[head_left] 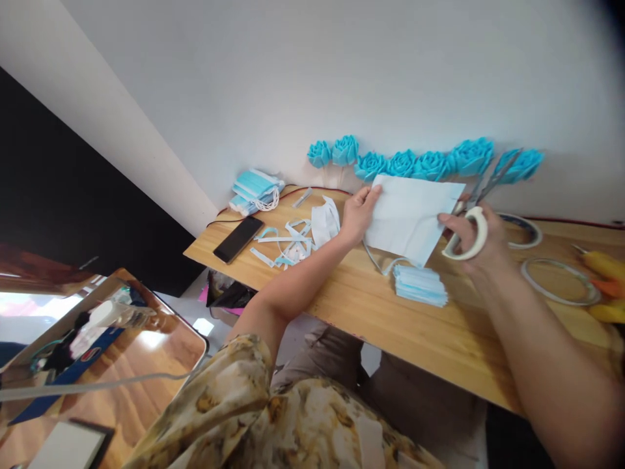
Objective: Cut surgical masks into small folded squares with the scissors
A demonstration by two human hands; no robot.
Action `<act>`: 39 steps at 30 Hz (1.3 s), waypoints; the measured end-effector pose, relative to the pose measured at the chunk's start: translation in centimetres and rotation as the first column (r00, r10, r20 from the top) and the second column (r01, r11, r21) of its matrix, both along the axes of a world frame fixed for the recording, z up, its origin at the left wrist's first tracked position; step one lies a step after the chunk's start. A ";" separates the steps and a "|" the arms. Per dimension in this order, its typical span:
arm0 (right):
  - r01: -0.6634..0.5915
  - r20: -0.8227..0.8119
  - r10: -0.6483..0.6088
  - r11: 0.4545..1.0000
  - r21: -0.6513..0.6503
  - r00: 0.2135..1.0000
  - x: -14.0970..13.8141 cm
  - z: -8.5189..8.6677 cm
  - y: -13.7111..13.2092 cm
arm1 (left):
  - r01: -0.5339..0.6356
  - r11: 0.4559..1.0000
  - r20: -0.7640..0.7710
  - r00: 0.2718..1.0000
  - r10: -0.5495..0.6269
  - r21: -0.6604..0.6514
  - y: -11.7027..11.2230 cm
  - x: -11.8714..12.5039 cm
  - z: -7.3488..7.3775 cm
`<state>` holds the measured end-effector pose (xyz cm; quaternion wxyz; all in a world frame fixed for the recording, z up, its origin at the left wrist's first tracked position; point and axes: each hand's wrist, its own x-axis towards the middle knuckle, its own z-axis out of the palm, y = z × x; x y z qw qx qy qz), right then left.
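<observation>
A white sheet of mask fabric [407, 218] is held up above the table, spread flat between both hands. My left hand [359, 212] pinches its upper left edge. My right hand [481, 238] is closed around scissors [473, 234] with white handles, their blades apart and pointing up and away. The right thumb presses on the sheet's right edge. Just below the sheet lies a stack of pale blue cut pieces [420, 285]. Left of my left hand are a crumpled white piece [326, 221] and cut strips [288, 244].
Blue fabric flowers [403, 163] line the wall behind the wooden table [390, 326]. Folded face masks [256, 190] and a phone [238, 240] sit at the left. Tape rolls [561, 281] and a yellow tool [605, 267] are at the right. A second table [161, 345] stands lower left.
</observation>
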<state>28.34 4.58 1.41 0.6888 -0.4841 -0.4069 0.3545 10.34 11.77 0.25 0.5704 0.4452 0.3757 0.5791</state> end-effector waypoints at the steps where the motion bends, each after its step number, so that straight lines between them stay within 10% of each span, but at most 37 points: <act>1: -0.001 0.001 0.001 1.000 0.000 1.000 0.0 0.0 0.0 | -0.006 0.999 -0.021 1.000 0.007 0.053 0.0 0.0 0.0; 20: -0.070 -0.079 0.061 0.992 -0.106 0.995 0.2 -0.8 0.5 | -0.090 0.988 -0.036 0.995 0.095 0.123 0.4 -0.2 -0.2; 30: -0.155 -0.108 0.151 0.987 -0.034 0.983 0.1 -0.7 -0.1 | 0.330 0.926 0.265 0.924 -0.277 -0.184 -0.7 -0.1 0.9; 39: -0.181 -0.007 0.181 0.983 -0.009 0.983 0.1 -0.4 -0.5 | 0.161 0.981 0.175 0.975 -0.140 -0.111 -1.1 -0.4 1.2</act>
